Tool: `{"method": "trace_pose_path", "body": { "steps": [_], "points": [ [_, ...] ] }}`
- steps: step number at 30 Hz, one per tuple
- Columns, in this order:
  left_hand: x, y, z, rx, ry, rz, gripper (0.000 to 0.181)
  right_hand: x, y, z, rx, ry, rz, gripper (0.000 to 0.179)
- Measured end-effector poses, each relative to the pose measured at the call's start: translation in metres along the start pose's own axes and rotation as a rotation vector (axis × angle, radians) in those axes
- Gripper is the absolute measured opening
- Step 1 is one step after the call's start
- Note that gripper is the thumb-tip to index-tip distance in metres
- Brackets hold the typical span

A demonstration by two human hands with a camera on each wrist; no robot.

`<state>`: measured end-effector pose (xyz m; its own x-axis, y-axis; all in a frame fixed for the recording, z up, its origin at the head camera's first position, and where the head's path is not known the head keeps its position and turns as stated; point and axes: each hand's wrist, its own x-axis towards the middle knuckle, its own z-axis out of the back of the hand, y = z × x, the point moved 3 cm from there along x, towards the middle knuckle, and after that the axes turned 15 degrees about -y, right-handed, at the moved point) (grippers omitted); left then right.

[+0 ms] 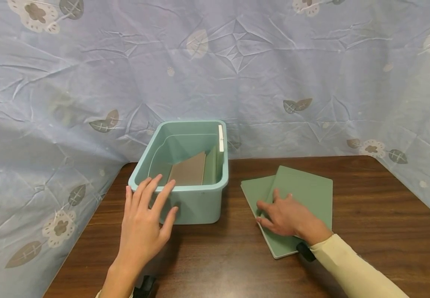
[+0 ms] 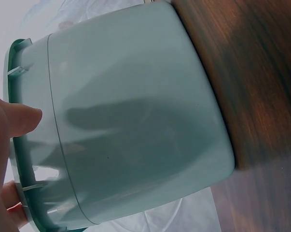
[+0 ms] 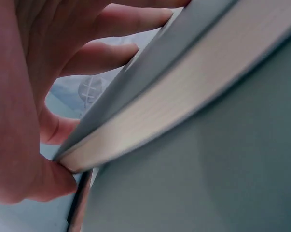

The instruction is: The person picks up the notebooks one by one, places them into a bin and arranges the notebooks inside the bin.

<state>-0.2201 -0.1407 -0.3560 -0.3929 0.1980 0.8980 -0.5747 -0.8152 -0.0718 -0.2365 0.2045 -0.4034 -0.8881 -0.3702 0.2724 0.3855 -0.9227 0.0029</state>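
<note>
Soft, even overhead light, faint shadows on the table [image 1: 386, 215], wrist views blurred close-up.

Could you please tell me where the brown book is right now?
In the head view, the brown book leans inside the teal bin at table centre-left, beside a green book, just beyond the left hand.

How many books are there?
4 that I can see. Two green books lie stacked on the table under the right hand. A brown book and a green one lean inside the bin. More may be hidden.
</note>
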Motion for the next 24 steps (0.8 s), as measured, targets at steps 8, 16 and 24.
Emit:
{"method": "trace_pose_path", "body": {
  "steps": [8, 16, 24],
  "points": [
    [-0.0019, 0.0005, 0.0005, -0.003, 0.007, 0.0, 0.06, -0.002, 0.0035, -0.0037, 0.003, -0.163, 0.116, 0.022],
    [-0.0032, 0.0008, 0.0007, -0.003, 0.011, -0.002, 0.06, 0.0, 0.0057, -0.0033, -0.05, -0.202, 0.098, 0.018],
    [-0.0006, 0.0012, 0.0008, -0.009, -0.01, -0.009, 0.06, 0.0053, 0.0099, -0.0005, -0.09, -0.137, 0.023, 0.02]
  ]
}}
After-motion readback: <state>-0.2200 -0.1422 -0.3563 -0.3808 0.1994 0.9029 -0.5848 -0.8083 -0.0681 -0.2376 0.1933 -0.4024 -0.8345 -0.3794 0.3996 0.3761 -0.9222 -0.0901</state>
